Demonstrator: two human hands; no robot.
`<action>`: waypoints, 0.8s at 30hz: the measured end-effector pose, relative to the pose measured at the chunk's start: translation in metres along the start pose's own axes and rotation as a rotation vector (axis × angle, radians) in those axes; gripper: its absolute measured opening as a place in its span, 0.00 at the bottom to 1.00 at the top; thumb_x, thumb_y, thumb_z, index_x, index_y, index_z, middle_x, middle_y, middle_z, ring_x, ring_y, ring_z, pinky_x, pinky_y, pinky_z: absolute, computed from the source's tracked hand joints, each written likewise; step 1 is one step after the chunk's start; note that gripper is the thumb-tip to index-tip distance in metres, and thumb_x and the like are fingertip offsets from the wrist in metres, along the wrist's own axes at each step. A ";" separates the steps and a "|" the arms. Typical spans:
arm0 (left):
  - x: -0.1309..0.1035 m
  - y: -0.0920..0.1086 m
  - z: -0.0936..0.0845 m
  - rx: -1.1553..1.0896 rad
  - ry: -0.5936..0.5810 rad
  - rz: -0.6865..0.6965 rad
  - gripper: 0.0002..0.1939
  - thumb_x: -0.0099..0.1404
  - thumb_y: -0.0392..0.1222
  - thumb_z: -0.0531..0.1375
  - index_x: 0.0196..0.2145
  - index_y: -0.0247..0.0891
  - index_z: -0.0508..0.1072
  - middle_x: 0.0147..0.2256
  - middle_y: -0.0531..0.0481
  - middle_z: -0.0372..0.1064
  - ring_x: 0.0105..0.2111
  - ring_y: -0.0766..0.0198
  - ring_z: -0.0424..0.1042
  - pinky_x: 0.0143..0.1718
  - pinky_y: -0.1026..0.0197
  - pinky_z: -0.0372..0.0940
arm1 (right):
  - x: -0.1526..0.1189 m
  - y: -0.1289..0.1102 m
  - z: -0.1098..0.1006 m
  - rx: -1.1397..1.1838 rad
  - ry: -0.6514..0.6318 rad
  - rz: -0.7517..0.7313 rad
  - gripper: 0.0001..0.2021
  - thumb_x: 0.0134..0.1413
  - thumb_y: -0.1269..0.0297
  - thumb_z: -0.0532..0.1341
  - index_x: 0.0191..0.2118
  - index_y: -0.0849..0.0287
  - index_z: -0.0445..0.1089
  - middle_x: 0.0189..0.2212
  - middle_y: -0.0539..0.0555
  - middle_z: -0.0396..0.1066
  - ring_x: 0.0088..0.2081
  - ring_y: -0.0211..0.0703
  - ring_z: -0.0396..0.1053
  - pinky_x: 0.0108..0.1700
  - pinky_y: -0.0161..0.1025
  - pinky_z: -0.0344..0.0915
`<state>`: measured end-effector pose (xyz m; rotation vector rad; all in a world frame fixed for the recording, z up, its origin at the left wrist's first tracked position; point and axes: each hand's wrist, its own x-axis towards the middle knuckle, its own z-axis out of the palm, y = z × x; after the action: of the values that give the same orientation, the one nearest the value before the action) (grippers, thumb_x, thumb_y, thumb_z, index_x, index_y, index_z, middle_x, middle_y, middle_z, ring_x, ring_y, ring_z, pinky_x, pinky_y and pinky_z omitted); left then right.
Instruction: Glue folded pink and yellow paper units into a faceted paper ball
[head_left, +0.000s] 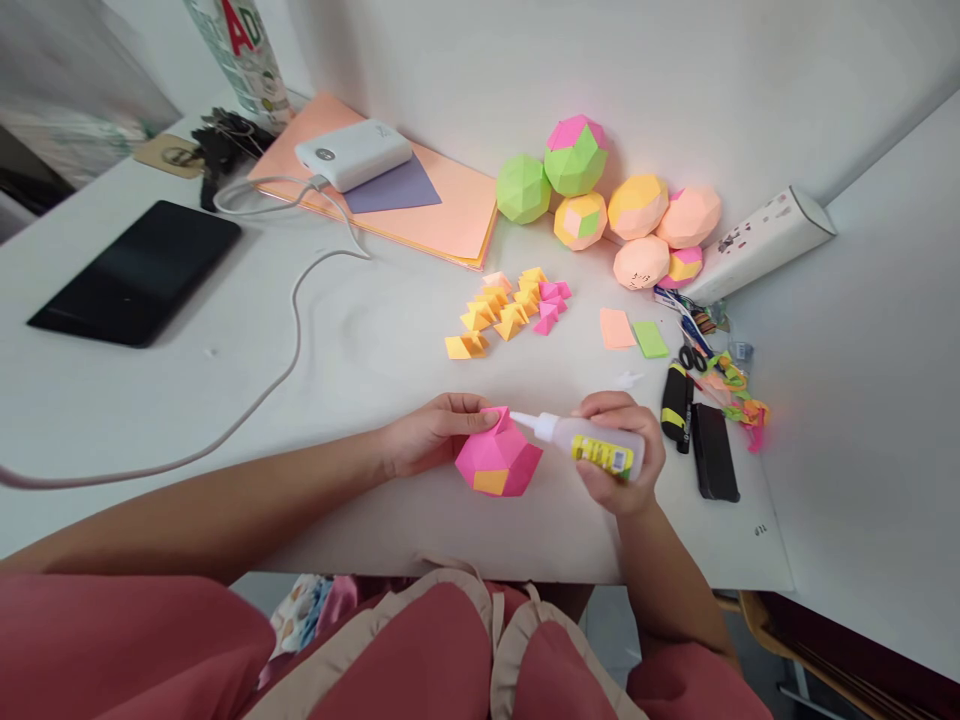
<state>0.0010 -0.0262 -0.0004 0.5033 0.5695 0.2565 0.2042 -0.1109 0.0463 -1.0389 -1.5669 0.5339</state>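
Observation:
My left hand (442, 430) pinches the top edge of a pink folded-paper ball (499, 460), which has one orange face low on its front. In my right hand (626, 450) is a clear glue bottle (600, 450) with a yellow label, gripped around its body. Its white nozzle points left, and the tip is at the pink flap by my left thumb; whether it touches cannot be made out. Beyond my hands lie several small folded paper units, orange ones (495, 305) and pink ones (551, 305).
Finished paper balls (574, 160) are grouped against the wall. A power bank (352, 155) rests on peach paper sheets (450, 205), its cable trailing left past a black tablet (139, 270). At right lie a cutter (676, 400), a black case (714, 452), scissors (694, 357) and a white box (757, 245).

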 end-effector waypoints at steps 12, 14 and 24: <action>-0.002 -0.001 -0.005 0.009 -0.190 0.082 0.09 0.53 0.42 0.67 0.27 0.32 0.74 0.28 0.49 0.71 0.28 0.65 0.69 0.31 0.64 0.62 | 0.002 0.032 -0.001 -0.159 0.269 0.425 0.16 0.43 0.66 0.64 0.35 0.54 0.56 0.41 0.52 0.65 0.31 0.38 0.69 0.33 0.41 0.68; -0.003 -0.001 -0.005 0.021 -0.207 0.092 0.10 0.52 0.43 0.67 0.26 0.32 0.74 0.29 0.48 0.71 0.28 0.65 0.68 0.31 0.64 0.61 | 0.001 0.042 -0.001 -0.412 0.245 0.475 0.15 0.42 0.65 0.63 0.34 0.55 0.56 0.40 0.54 0.65 0.36 0.42 0.68 0.36 0.42 0.67; -0.004 0.000 -0.001 0.109 -0.247 0.076 0.11 0.52 0.44 0.67 0.26 0.32 0.74 0.27 0.48 0.69 0.27 0.66 0.66 0.30 0.63 0.60 | -0.003 0.038 0.005 -0.747 0.034 0.114 0.02 0.46 0.68 0.61 0.29 0.57 0.67 0.39 0.58 0.67 0.45 0.51 0.64 0.49 0.52 0.59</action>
<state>-0.0030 -0.0270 0.0009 0.6526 0.3253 0.2324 0.2121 -0.0926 0.0132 -1.6887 -1.7201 -0.0208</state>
